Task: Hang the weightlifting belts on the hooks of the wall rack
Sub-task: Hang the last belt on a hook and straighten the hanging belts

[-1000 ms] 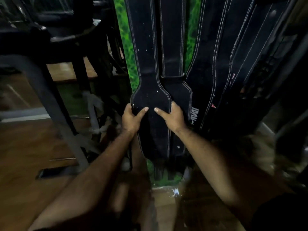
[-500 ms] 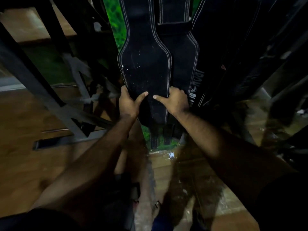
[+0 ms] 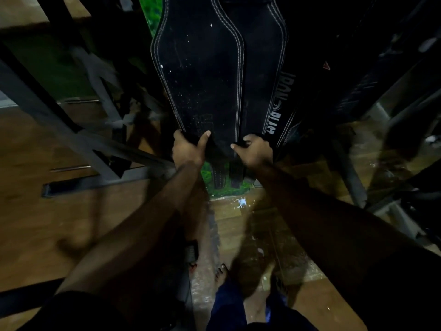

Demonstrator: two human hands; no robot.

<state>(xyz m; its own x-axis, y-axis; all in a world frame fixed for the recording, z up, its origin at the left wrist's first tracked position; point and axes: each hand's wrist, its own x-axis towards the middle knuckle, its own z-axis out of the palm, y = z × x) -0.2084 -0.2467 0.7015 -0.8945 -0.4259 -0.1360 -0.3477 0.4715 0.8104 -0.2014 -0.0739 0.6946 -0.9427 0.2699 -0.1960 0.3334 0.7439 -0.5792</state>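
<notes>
While I look down from the head camera, I see my left hand [image 3: 188, 149] and my right hand [image 3: 254, 151] both at the lower part of a black belt [image 3: 202, 75] that hangs straight down in front of me. My left hand grips the belt's left edge, with the thumb lying across the front face and the other fingers curled behind it. My right hand holds the right edge in the same way, thumb pointing inward on the front, fingers wrapped around the side. The two thumbs point toward each other with a bare strip of belt between them.

This belt has white double stitching along its border and small white specks on the surface. Its wide middle part is above my hands, and its top runs out of the picture, so I cannot tell how it is fixed above. Just beside it on the right hangs a second belt [image 3: 280, 103] with white letters printed along it, and more dark belts hang further right, too dark to separate. Below my hands two narrow strap ends [image 3: 226, 174] hang in front of a green surface [image 3: 152, 17]. A grey metal frame [image 3: 71, 130] stands to the left on the wooden floor [image 3: 31, 223].
</notes>
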